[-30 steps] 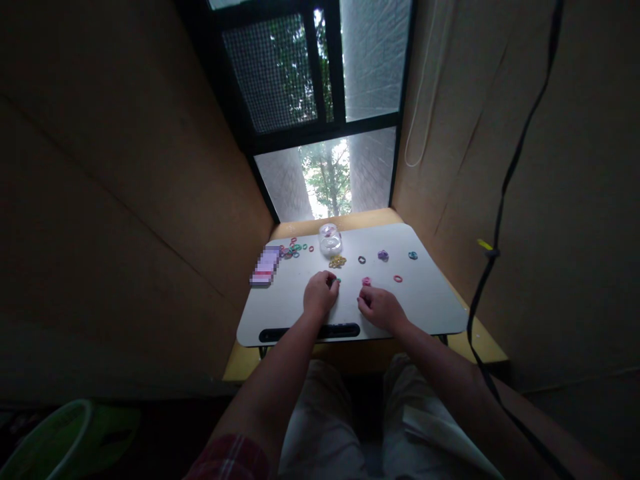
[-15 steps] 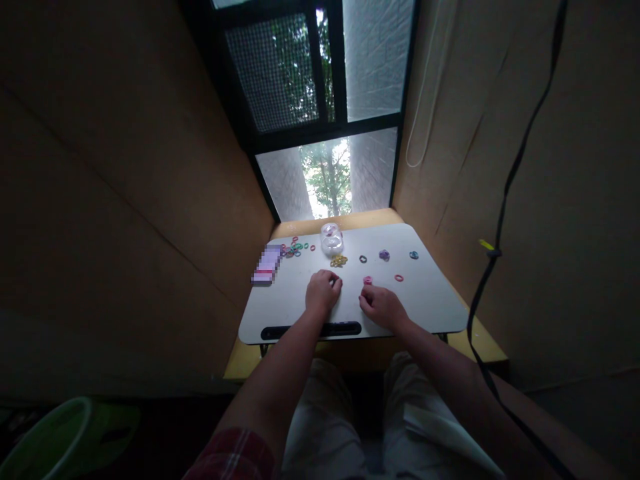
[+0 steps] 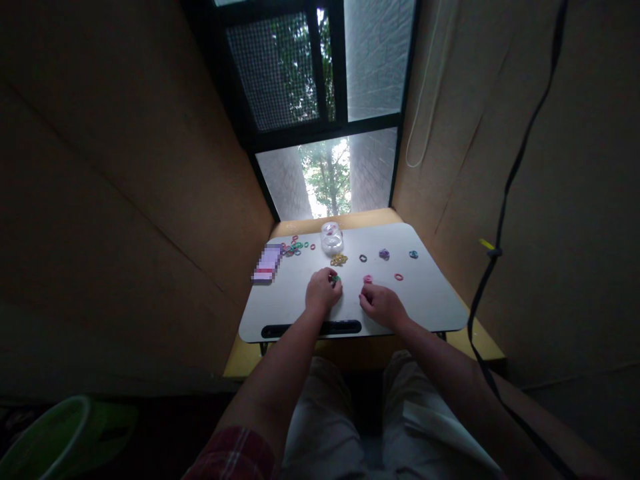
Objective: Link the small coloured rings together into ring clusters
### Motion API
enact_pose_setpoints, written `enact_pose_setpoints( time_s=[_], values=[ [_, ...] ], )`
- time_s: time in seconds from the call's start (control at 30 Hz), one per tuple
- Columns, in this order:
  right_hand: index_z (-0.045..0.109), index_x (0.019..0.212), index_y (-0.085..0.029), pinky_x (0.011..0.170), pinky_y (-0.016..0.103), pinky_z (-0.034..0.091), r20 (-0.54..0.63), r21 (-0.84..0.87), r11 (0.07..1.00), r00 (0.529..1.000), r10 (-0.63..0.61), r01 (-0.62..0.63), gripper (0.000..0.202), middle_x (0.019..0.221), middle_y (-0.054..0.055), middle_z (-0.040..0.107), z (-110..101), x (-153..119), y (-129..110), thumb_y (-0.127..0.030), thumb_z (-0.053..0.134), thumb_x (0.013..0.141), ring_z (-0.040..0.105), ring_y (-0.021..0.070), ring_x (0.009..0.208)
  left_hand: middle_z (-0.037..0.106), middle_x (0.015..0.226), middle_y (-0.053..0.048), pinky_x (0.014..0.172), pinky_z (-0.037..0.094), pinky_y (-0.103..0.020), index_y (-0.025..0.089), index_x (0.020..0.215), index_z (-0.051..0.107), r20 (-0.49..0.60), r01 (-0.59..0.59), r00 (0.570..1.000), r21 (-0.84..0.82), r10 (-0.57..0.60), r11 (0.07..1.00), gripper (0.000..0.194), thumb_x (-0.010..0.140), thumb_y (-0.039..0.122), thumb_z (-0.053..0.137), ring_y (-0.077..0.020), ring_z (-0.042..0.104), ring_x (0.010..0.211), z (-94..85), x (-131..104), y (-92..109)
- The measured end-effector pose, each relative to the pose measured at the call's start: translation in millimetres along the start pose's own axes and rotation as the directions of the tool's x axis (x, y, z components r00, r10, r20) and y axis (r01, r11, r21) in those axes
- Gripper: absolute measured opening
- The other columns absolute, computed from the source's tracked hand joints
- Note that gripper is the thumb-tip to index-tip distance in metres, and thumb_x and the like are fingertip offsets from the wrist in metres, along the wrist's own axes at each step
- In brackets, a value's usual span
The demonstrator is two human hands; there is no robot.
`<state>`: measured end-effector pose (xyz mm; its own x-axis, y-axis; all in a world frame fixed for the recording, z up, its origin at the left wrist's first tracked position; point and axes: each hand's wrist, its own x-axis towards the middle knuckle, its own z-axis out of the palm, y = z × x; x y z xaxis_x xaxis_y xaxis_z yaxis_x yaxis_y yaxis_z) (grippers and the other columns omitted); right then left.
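Observation:
On a white lap table (image 3: 280,303), my left hand (image 3: 323,293) rests with fingers curled around small green hair ties (image 3: 336,279), which show between thumb and fingers. My right hand (image 3: 384,307) lies a short way to the right, its fingers pinched together on the tabletop; whatever is in them is hidden. Pink hair ties (image 3: 368,279) sit just beyond the right fingers. Farther right lies one red-pink hair tie (image 3: 399,277). Behind the hands are a yellow bunch (image 3: 339,260), a dark hair tie (image 3: 363,258), a purple bunch (image 3: 384,254) and a blue one (image 3: 413,254).
A clear plastic container (image 3: 332,240) stands at the back. Mixed coloured hair ties (image 3: 295,248) lie at the back left, near a blurred-out phone-like slab (image 3: 268,263). A black slot (image 3: 343,327) runs along the front edge. A dark strap (image 3: 505,193) hangs on the right.
Green hair ties now show between my left thumb and fingers, which have opened slightly. My right hand has barely moved.

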<state>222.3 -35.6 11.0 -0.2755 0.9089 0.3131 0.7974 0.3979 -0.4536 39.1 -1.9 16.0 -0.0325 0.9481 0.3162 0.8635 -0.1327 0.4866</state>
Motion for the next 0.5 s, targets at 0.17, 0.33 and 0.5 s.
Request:
enact_pose_setpoints(
  time_s=[0.17, 0.33, 0.5],
  values=[
    [0.058, 0.072, -0.02, 0.058, 0.025, 0.026, 0.002, 0.002, 1.0, 1.0, 0.007, -0.007, 0.016, 0.067, 0.001, 0.061, 1.4, -0.3, 1.2, -0.026, 0.048, 0.082, 0.051, 0.0133, 0.061, 0.065, 0.093, -0.005, 0.081, 0.043, -0.03, 0.021, 0.099, 0.06, 0.014, 0.03, 0.999, -0.054, -0.029, 0.998, 0.023, 0.076, 0.018, 0.059, -0.0178, 0.057, 0.089, -0.8, -0.7, -1.5],
    [0.057, 0.071, -0.02, 0.058, 0.025, 0.027, -0.01, -0.005, 1.0, 1.0, 0.0, 0.0, 0.016, 0.067, 0.001, 0.061, 1.7, -0.5, 1.4, -0.026, 0.048, 0.082, 0.051, 0.0133, 0.062, 0.066, 0.09, -0.005, 0.078, 0.044, -0.03, 0.022, 0.096, 0.06, -0.009, 0.043, 0.999, -0.065, -0.044, 0.997, 0.019, 0.078, 0.017, 0.057, -0.0179, 0.058, 0.086, -0.8, -0.7, -3.8],
    [0.056, 0.069, -0.02, 0.058, 0.024, 0.027, -0.009, -0.004, 1.0, 1.0, 0.001, -0.001, 0.017, 0.066, 0.001, 0.06, 1.5, -0.1, 1.2, -0.026, 0.048, 0.083, 0.05, 0.0128, 0.06, 0.066, 0.086, -0.004, 0.075, 0.044, -0.029, 0.021, 0.09, 0.06, -0.024, 0.039, 0.999, -0.08, -0.041, 0.996, 0.012, 0.079, 0.022, 0.058, -0.0168, 0.058, 0.082, 1.8, -0.5, -4.2]
  ],
)
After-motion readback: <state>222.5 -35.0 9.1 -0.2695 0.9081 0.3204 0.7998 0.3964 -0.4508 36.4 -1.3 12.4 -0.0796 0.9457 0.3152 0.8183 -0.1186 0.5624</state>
